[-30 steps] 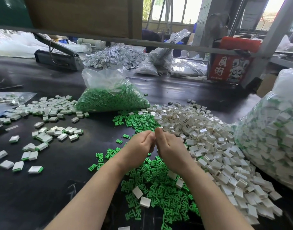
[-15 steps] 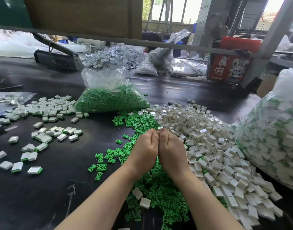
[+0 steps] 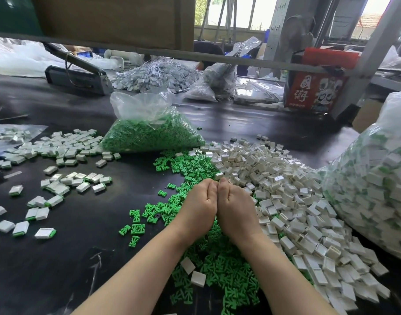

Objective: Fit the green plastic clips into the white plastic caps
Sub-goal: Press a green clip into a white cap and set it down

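Observation:
My left hand [image 3: 200, 206] and my right hand [image 3: 234, 208] are pressed side by side, backs up, over the table's middle. Their fingers curl down and away from me, so whatever is between the fingertips is hidden. Loose green clips [image 3: 217, 269] lie in a heap under and in front of my wrists. A large pile of white caps [image 3: 286, 201] spreads to the right of my hands. Two white caps [image 3: 192, 271] lie on the green heap near my left forearm.
A clear bag of green clips [image 3: 149, 130] stands behind the heaps. Caps with green clips fitted [image 3: 58, 151] are scattered on the left of the black table [image 3: 81, 223]. A big bag of fitted caps [image 3: 374, 189] fills the right edge. A red box [image 3: 313, 87] stands at the back.
My hands have closed the small gap between them and now touch along their inner edges. They also dropped slightly toward the green heap.

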A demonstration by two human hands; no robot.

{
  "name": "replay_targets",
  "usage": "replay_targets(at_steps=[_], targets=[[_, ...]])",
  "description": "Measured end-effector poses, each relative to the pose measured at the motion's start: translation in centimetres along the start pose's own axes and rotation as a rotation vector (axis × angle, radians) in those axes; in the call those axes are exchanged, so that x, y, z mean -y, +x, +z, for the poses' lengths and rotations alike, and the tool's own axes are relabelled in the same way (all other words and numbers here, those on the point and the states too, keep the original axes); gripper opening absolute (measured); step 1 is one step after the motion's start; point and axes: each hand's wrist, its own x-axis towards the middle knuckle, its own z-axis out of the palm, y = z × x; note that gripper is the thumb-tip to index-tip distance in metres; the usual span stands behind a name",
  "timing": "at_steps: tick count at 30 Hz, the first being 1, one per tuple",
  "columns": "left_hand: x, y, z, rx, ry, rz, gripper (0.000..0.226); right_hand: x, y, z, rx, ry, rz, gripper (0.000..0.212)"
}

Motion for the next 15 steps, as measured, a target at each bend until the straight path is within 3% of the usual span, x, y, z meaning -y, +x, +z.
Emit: replay_targets(at_steps=[15], targets=[[0.6,0.3,-1.1,0.106,0.019,-0.018,0.031,-0.1,0.1,-0.3,0.022,-0.021,-0.04,0.056]])
